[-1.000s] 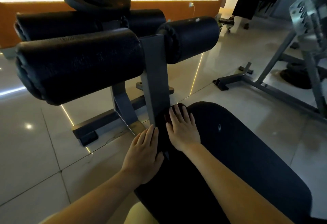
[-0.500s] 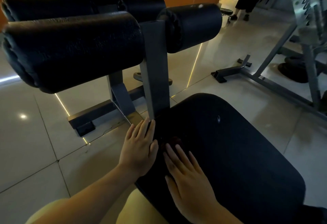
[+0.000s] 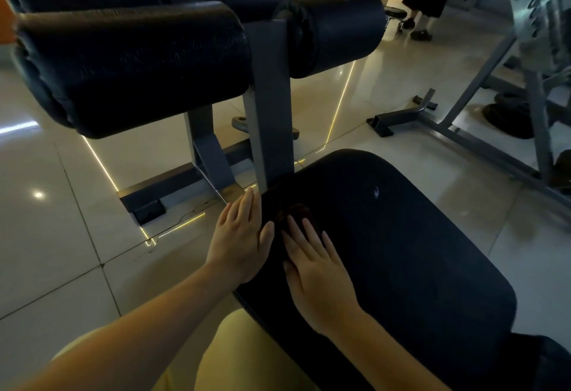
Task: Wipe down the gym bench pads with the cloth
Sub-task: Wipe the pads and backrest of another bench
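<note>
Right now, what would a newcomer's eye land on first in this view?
The two bare hands, low centre: the right hand presses flat on a dark reddish cloth lying on the black bench pad, while the left hand lies flat along the pad's left edge. Above them, big black roller pads jut from a grey post.

Both hands palm down, side by side, narrow gap between them. Left hand (image 3: pixel 239 242): fingers straight and together, thumb angled out toward the right hand (image 3: pixel 315 270). Right: fingers straight, slightly spread. Forearms bare, reaching forward
</note>
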`<action>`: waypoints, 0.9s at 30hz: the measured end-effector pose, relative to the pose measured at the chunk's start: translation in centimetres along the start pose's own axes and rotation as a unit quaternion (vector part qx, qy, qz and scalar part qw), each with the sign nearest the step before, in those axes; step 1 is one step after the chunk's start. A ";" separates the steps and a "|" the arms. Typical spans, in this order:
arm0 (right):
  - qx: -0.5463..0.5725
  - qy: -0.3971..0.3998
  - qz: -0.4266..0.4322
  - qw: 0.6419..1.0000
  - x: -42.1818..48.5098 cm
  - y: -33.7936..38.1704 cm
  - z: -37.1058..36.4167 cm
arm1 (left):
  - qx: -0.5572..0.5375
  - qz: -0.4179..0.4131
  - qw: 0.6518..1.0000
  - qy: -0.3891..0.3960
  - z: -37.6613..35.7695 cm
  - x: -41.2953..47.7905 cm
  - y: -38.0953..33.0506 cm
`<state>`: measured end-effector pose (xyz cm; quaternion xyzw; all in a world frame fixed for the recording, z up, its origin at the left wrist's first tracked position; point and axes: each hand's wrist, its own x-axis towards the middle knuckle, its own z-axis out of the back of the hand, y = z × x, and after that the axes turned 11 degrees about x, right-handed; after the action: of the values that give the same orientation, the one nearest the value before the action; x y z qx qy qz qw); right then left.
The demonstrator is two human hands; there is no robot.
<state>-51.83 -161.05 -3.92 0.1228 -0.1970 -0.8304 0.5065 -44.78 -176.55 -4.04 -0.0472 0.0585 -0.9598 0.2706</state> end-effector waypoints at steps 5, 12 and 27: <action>-0.072 -0.029 0.008 0.997 -4.2 -1.3 -0.6 | 0.002 -0.009 1.000 -0.005 -0.2 0.0 0.1; -0.039 0.027 0.002 0.999 2.5 -0.5 0.3 | 0.003 -0.005 1.000 -0.009 -0.4 0.2 0.0; -0.065 -0.021 -0.008 0.998 -4.1 -1.6 0.1 | -0.010 -0.021 1.000 -0.002 -0.6 0.0 0.4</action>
<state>-51.31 -156.72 -4.52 0.0738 -0.1516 -0.8480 0.5025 -44.69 -176.80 -4.68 -0.0530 0.0666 -0.9645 0.2502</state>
